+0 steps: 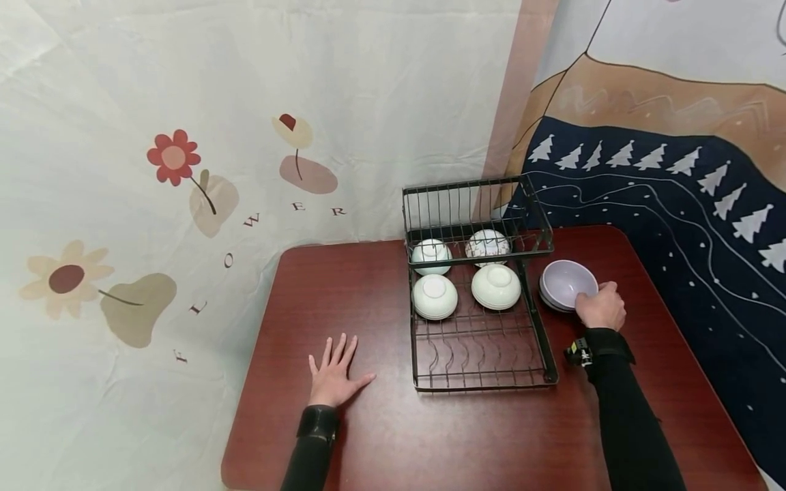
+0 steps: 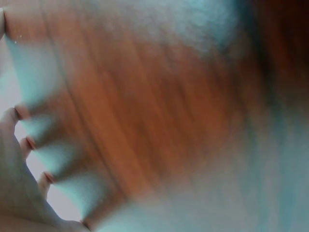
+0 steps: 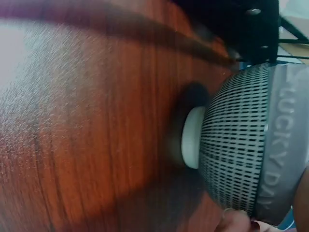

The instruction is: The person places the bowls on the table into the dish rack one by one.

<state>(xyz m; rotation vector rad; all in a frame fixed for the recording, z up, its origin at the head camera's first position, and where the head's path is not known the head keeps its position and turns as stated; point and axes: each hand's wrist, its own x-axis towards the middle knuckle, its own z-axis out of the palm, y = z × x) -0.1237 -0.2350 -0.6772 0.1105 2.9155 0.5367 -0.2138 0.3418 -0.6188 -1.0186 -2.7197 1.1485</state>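
My right hand pinches the near right rim of a pale lilac bowl, thumb over the inner side. Another rim shows just beneath that bowl, so a second one seems stacked under it. In the right wrist view, a bowl has dark dashes, a white foot and a grey band lettered LUCKY DAY; its foot is at or close to the tabletop. Fingertips touch its lower side. My left hand rests on the table, fingers spread, holding nothing.
Left of the lilac bowl stands a black wire dish rack with a raised upper shelf. Upturned pale bowls sit in it, among them a front left bowl and a front right bowl. The reddish-brown table has rounded corners.
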